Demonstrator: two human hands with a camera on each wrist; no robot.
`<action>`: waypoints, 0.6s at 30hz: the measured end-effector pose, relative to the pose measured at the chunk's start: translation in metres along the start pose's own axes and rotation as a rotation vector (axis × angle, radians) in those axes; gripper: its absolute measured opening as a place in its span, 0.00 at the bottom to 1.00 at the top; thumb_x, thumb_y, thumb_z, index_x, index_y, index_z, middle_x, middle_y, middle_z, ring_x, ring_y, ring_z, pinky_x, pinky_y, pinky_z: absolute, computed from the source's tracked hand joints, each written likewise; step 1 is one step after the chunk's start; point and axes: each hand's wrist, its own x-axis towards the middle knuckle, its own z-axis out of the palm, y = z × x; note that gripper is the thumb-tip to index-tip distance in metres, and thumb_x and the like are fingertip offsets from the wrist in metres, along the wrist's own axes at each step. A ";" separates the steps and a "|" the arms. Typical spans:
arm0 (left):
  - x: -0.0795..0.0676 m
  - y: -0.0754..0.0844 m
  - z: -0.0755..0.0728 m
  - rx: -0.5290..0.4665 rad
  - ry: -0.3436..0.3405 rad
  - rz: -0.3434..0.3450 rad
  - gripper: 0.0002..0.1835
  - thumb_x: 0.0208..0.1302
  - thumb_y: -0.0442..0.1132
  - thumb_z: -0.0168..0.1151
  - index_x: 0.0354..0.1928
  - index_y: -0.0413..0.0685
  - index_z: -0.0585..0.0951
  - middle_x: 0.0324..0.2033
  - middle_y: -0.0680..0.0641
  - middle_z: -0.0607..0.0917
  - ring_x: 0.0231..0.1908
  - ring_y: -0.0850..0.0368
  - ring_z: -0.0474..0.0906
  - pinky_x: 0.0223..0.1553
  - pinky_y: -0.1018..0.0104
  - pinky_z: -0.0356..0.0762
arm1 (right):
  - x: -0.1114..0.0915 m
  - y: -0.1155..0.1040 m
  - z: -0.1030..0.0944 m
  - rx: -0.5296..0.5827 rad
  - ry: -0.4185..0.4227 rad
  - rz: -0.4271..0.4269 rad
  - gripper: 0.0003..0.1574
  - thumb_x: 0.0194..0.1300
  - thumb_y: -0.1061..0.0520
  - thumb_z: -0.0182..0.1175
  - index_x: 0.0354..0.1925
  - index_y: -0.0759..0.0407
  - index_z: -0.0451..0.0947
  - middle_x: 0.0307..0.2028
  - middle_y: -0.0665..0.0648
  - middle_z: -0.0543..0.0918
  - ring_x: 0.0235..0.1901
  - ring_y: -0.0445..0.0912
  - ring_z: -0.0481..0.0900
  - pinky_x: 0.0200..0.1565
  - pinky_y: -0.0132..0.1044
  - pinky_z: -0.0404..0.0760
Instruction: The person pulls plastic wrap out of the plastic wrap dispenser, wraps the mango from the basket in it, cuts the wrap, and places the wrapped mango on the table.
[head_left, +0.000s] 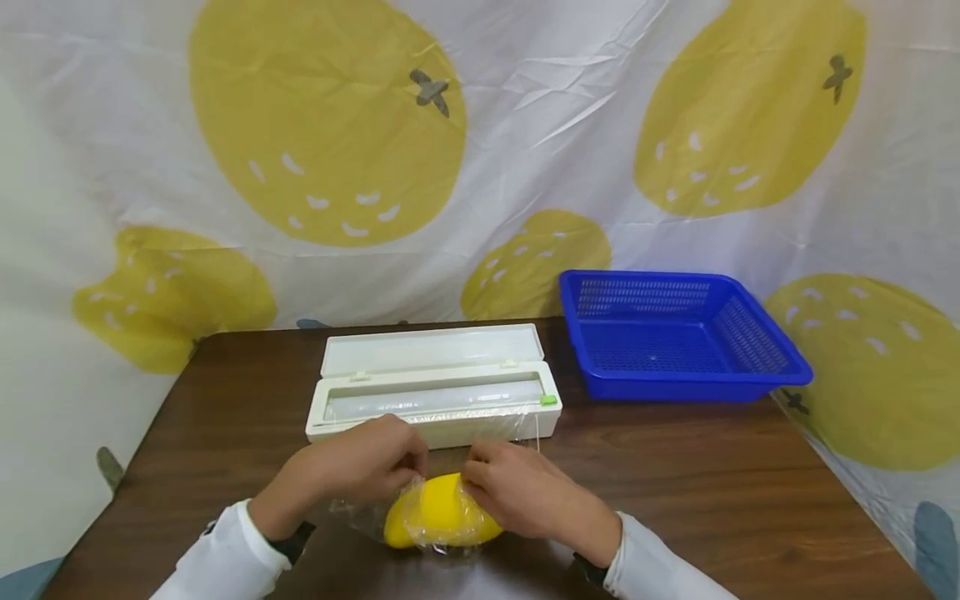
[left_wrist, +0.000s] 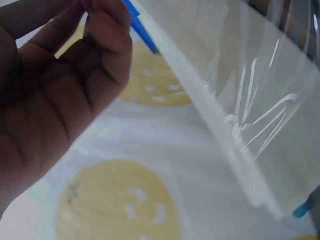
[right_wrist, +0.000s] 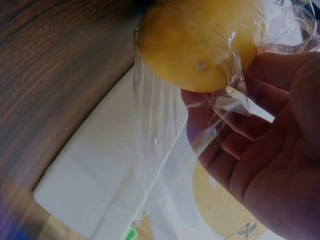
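Observation:
A smooth yellow fruit [head_left: 444, 508] lies on the table before me, partly covered in clear cling film [right_wrist: 155, 115]. What kind of fruit it is, I cannot tell for sure. My left hand [head_left: 356, 462] pinches the film at the fruit's upper left with curled fingers. On the other side, my right hand [head_left: 528, 490] holds the film between thumb and fingers, its fingertips against the fruit in the right wrist view. Just beyond both hands stands a white cling film dispenser [head_left: 435, 433], lid up and roll [head_left: 442, 398] showing. Film stretches from the dispenser to the fruit.
At the back right of the brown wooden table [head_left: 712, 483] stands a blue plastic basket [head_left: 697, 387]. A green slider [head_left: 549, 400] sits at the dispenser's right end. Behind the table hangs a white cloth [head_left: 525, 150] printed with yellow fruit.

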 end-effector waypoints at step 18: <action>0.015 -0.028 0.033 -0.075 0.075 -0.086 0.09 0.62 0.28 0.58 0.28 0.49 0.82 0.23 0.56 0.79 0.22 0.66 0.68 0.26 0.71 0.70 | -0.001 -0.003 0.005 -0.028 0.023 -0.027 0.09 0.74 0.51 0.57 0.37 0.48 0.82 0.36 0.47 0.80 0.33 0.40 0.76 0.34 0.31 0.79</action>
